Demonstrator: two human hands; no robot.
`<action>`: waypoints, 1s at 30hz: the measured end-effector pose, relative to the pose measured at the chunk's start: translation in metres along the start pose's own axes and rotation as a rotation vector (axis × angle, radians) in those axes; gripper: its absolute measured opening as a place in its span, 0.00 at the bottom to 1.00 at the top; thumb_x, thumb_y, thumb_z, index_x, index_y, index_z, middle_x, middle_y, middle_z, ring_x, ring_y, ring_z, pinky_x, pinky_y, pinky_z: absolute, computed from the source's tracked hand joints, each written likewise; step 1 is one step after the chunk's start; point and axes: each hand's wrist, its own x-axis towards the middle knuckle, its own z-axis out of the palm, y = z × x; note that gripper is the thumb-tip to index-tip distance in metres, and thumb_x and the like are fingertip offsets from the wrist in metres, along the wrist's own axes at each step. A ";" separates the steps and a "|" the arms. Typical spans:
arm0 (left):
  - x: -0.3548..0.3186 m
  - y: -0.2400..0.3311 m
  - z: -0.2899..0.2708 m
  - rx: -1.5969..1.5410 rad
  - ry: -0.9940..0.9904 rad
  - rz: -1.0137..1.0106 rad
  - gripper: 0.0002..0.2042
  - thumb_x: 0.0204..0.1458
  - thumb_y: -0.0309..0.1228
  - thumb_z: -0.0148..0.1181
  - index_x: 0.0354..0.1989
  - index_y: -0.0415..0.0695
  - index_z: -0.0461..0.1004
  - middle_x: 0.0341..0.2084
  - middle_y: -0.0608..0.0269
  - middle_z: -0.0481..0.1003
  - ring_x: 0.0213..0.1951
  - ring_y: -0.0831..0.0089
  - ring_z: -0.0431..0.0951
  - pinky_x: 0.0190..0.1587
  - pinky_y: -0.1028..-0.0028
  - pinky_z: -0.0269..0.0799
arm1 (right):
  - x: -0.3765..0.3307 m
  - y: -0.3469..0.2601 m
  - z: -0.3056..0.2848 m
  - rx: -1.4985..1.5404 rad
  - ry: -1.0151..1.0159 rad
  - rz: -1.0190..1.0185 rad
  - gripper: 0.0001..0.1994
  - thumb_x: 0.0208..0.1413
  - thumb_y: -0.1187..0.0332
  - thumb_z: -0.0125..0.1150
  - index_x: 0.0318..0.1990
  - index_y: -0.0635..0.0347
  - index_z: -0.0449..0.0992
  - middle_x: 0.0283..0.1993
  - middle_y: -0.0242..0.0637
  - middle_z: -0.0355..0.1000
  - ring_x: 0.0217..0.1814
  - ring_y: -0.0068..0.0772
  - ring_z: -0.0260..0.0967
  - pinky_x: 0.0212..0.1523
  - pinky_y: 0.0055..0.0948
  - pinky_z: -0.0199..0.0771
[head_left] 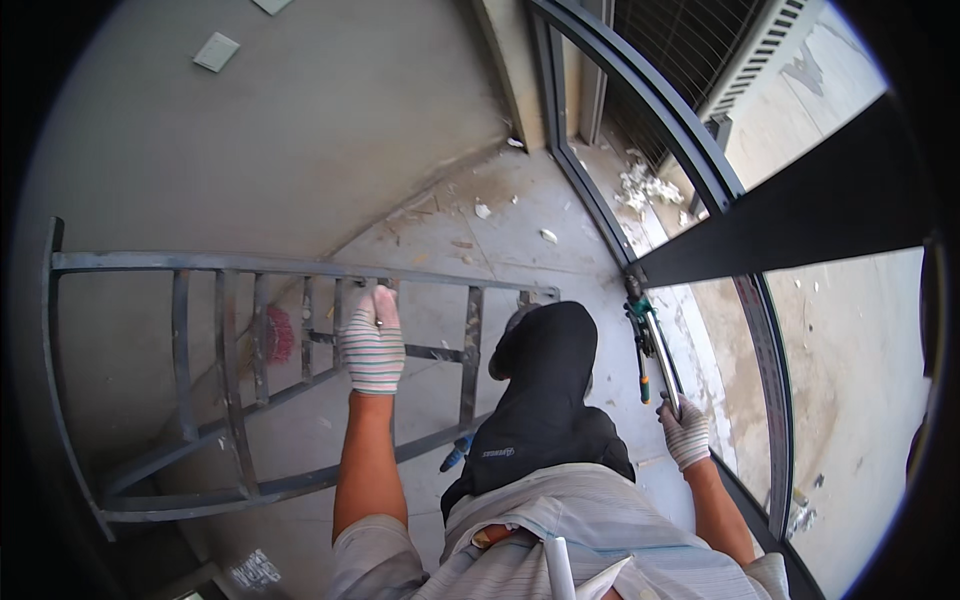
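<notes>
I look down from up on a dark metal scaffold frame (250, 265). My left hand (371, 340), in a striped knit glove, grips its top rail. My right hand (686, 430), in the same kind of glove, holds the rear end of a caulking gun (650, 340). The gun's tip reaches the corner where the dark window frame (780, 225) meets the sill. My knee in black trousers (545, 390) is raised between the two hands.
A grey plastered wall (300, 110) fills the left. The concrete floor (500, 230) below carries white rubble and scraps. A red object (279, 333) shows behind the scaffold bars. A blue-handled tool (456, 454) sticks out by my leg.
</notes>
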 end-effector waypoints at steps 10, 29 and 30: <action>0.126 0.009 -0.021 0.408 0.081 0.292 0.12 0.67 0.37 0.54 0.40 0.43 0.79 0.29 0.47 0.81 0.32 0.49 0.82 0.36 0.57 0.77 | 0.077 -0.117 0.052 -0.090 0.036 -0.030 0.13 0.63 0.67 0.60 0.50 0.64 0.80 0.31 0.38 0.79 0.30 0.26 0.74 0.37 0.29 0.77; 0.184 -0.039 -0.011 0.495 -0.586 -0.111 0.23 0.63 0.45 0.47 0.34 0.36 0.81 0.31 0.38 0.81 0.35 0.39 0.81 0.38 0.47 0.75 | -0.075 -0.440 0.047 -0.194 0.262 0.166 0.14 0.64 0.59 0.61 0.52 0.53 0.80 0.37 0.44 0.80 0.39 0.44 0.79 0.46 0.35 0.77; 0.179 -0.060 -0.003 0.476 -0.607 -0.087 0.23 0.63 0.46 0.47 0.36 0.37 0.81 0.32 0.39 0.81 0.36 0.41 0.81 0.39 0.48 0.75 | -0.084 -0.444 0.047 -0.191 0.291 0.155 0.13 0.64 0.60 0.61 0.52 0.53 0.80 0.37 0.44 0.79 0.39 0.44 0.79 0.46 0.36 0.77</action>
